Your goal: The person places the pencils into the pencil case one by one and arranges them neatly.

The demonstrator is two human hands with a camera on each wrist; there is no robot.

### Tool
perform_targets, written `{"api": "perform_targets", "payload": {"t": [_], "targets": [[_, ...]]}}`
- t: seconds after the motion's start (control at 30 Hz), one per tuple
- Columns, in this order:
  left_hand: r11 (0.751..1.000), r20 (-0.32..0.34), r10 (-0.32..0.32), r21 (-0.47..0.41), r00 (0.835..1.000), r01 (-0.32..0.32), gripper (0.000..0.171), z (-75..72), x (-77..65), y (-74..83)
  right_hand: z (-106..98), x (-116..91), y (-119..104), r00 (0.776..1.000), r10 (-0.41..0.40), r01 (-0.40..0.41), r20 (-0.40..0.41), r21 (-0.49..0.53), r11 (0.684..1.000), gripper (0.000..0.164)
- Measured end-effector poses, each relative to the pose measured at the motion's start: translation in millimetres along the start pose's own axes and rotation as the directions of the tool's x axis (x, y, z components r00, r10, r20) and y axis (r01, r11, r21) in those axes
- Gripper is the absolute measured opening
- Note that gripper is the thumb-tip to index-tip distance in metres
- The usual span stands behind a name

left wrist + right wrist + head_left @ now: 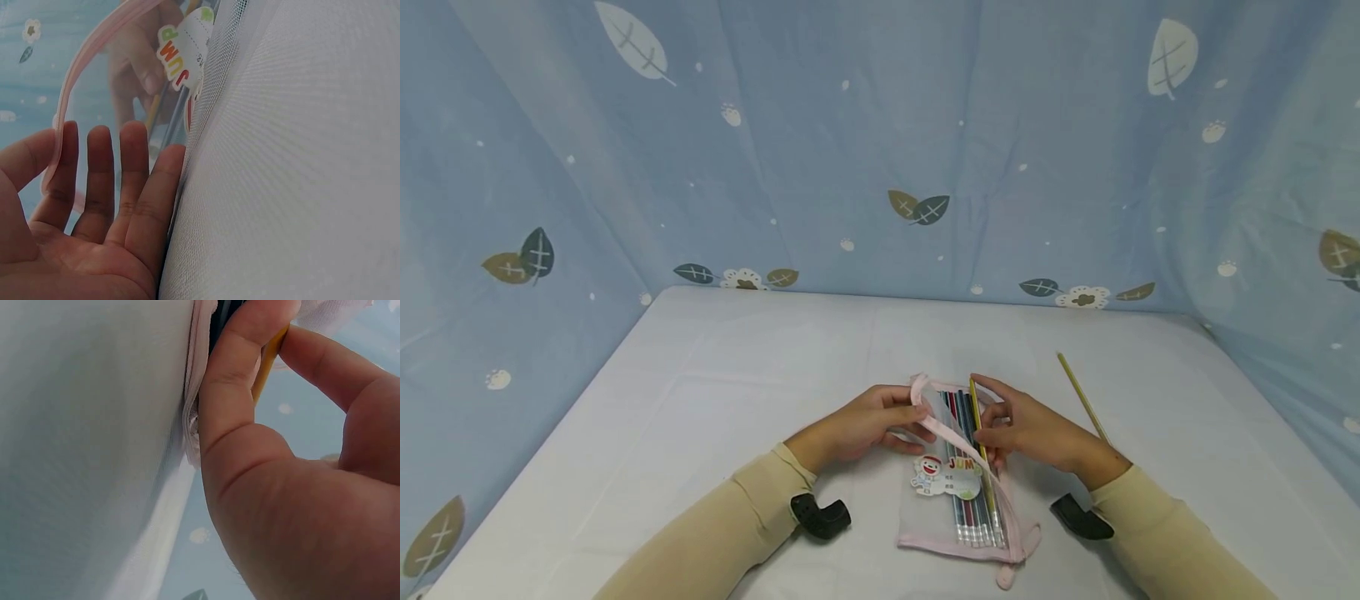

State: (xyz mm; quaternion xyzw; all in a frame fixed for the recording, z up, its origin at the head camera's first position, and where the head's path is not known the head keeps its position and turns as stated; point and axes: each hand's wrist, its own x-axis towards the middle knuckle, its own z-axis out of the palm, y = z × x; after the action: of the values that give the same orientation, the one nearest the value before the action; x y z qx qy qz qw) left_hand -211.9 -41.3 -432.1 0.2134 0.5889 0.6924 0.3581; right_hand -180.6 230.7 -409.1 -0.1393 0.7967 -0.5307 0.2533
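A see-through mesh pencil pouch point(922, 521) with pink trim and a cartoon "JUMP" label point(946, 478) lies on the table. Its pink upper edge point(80, 55) is pinched between thumb and finger of my left hand point(867, 423), which lifts that side; the other fingers stand apart. Several dark pencils point(972, 527) and a red one lie side by side inside. My right hand point(1037, 427) pinches a yellow pencil point(976, 405) whose lower part runs down within the pouch beside the others. In the right wrist view the yellow pencil point(267, 361) shows between thumb and finger.
Another yellow pencil point(1078, 392) lies on the white table point(760, 358) beyond my right wrist, partly hidden by the forearm. Pink pull tabs point(1018, 558) stick out at the pouch's lower right corner. A blue leaf-patterned curtain point(850, 150) encloses the table's back and sides.
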Motion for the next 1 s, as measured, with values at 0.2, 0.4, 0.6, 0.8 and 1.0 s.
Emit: {"api": "perform_targets", "payload": {"t": [0.2,0.4,0.6,0.8,1.0], "targets": [[1.000,-0.005,0.001,-0.001,1.000,-0.001,0.021,0.7,0.8,-0.4,2.2,0.0,1.2,1.000,-0.010,0.010,0.003,-0.027,1.000,0.091],[1.000,-0.001,0.000,0.001,1.000,0.000,0.022,0.1,0.7,-0.3,4.0,-0.3,0.3,1.000,-0.012,0.011,-0.009,-0.061,0.998,0.091],[1.000,0.004,-0.003,-0.001,1.000,0.003,0.022,-0.3,0.0,-0.1,4.2,-0.3,-0.6,1.000,-0.006,0.006,0.006,-0.070,0.997,0.092],[1.000,0.009,-0.006,0.002,1.000,0.006,0.026,-0.8,-0.4,0.0,5.1,0.2,-0.2,1.000,0.020,-0.020,-0.006,-0.112,0.994,0.091],[1.000,0.010,-0.002,0.006,1.000,0.002,0.025,-2.2,-0.3,-2.7,6.8,-0.1,-0.5,1.000,0.021,-0.022,-0.008,-0.123,0.992,0.091]]}}
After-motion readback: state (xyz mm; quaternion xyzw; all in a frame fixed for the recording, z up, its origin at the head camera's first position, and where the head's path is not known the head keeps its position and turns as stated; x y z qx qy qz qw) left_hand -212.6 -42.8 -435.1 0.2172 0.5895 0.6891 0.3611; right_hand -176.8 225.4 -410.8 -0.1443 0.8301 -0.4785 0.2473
